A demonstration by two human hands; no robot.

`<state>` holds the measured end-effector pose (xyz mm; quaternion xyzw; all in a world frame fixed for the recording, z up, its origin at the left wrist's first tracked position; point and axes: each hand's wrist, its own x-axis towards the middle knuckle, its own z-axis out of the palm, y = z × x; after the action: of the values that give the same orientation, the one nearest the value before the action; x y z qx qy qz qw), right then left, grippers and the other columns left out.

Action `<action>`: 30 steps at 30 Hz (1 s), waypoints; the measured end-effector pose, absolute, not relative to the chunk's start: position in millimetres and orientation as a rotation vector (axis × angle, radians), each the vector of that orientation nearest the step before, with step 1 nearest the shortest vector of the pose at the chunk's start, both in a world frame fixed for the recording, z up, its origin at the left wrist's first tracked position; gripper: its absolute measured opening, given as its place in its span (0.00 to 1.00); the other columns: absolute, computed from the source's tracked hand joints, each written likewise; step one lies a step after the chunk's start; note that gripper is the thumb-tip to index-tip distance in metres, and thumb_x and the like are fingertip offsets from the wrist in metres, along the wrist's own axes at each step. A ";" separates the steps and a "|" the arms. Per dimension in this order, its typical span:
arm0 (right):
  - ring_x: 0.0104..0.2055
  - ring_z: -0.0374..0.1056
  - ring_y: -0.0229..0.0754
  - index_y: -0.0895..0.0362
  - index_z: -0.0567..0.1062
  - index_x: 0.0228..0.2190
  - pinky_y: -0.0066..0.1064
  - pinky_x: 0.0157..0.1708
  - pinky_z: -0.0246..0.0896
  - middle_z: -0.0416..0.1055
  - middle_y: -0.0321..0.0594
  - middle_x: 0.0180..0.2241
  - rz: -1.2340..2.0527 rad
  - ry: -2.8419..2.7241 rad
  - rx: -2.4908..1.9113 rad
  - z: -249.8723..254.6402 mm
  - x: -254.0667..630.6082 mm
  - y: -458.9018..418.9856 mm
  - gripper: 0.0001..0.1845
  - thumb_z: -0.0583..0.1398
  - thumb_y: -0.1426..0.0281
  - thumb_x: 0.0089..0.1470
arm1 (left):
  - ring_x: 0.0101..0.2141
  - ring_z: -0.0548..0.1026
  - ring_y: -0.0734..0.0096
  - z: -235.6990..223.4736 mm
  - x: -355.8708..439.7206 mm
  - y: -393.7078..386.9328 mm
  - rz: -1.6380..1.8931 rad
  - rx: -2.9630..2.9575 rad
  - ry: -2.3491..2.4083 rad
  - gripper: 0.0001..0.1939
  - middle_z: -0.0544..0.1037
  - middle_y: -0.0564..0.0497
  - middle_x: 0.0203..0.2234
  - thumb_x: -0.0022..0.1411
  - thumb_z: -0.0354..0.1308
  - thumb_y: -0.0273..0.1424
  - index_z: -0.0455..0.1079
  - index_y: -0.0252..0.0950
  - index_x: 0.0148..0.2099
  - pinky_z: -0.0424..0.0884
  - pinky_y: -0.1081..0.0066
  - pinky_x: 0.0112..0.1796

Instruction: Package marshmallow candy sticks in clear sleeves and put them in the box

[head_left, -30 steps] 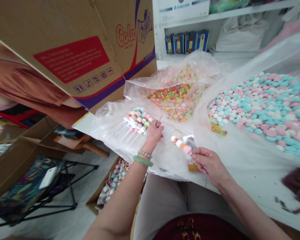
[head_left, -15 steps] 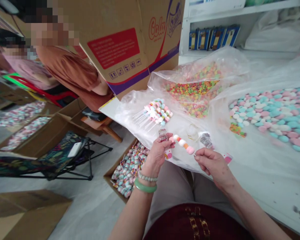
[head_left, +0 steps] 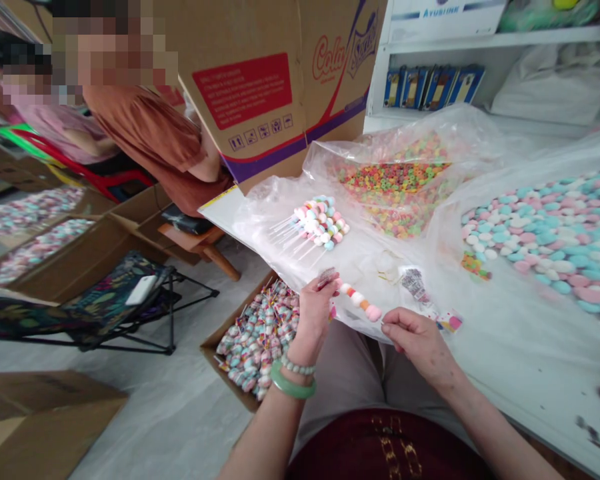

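Note:
My left hand (head_left: 316,312) is closed on one end of a candy skewer (head_left: 360,302) strung with white, orange and pink pieces, and pinches a small printed wrapper by it. My right hand (head_left: 414,337) pinches the other end of the skewer, near the pink piece. Both hands hover at the table's near edge over a clear plastic sheet (head_left: 380,267). A bundle of finished candy skewers (head_left: 317,223) lies on the sheet beyond my left hand. Small printed bags (head_left: 414,283) lie beside my right hand.
A bag of coloured ring candies (head_left: 390,183) and a spread of pastel round candies (head_left: 545,230) cover the table. A floor box (head_left: 255,340) holds wrapped skewers. A big Cola carton (head_left: 275,80), a person in brown (head_left: 150,140) and a folding stool (head_left: 105,300) stand left.
My left hand came back from the skewer bundle with a wrapper and joined the right hand on one skewer. The view swung left, showing the floor box and people.

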<state>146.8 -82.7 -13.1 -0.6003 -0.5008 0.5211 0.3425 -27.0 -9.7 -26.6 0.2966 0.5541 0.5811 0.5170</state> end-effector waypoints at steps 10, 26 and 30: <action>0.20 0.55 0.35 0.55 0.72 0.22 0.27 0.23 0.46 0.58 0.29 0.14 1.243 -1.414 -1.665 -18.3 144.0 -80.2 0.07 0.56 0.67 0.47 | 0.23 0.69 0.77 -38.1 -17.9 -18.8 1.444 0.644 1.291 0.09 0.77 0.51 0.24 0.44 0.64 0.28 0.76 0.31 0.31 0.66 0.74 0.28; 0.21 0.58 0.36 0.54 0.72 0.23 0.27 0.24 0.48 0.61 0.29 0.15 1.244 -1.548 -1.621 -29.1 145.3 -78.8 0.08 0.56 0.66 0.49 | 0.24 0.71 0.74 -41.1 -27.2 -16.1 1.231 0.466 1.077 0.15 0.75 0.51 0.22 0.38 0.68 0.29 0.74 0.30 0.32 0.67 0.73 0.28; 0.22 0.59 0.37 0.54 0.72 0.23 0.27 0.24 0.49 0.62 0.29 0.15 1.212 -1.569 -1.667 -31.4 144.3 -78.2 0.08 0.55 0.66 0.49 | 0.29 0.75 0.67 -41.9 -23.9 -19.4 1.213 0.444 1.055 0.16 0.77 0.47 0.25 0.40 0.68 0.31 0.73 0.30 0.34 0.69 0.71 0.30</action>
<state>144.3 -78.2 -31.4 -0.6192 -0.5829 0.4504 0.2722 -23.9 -19.4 -41.9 0.1973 0.4686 0.5385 0.6719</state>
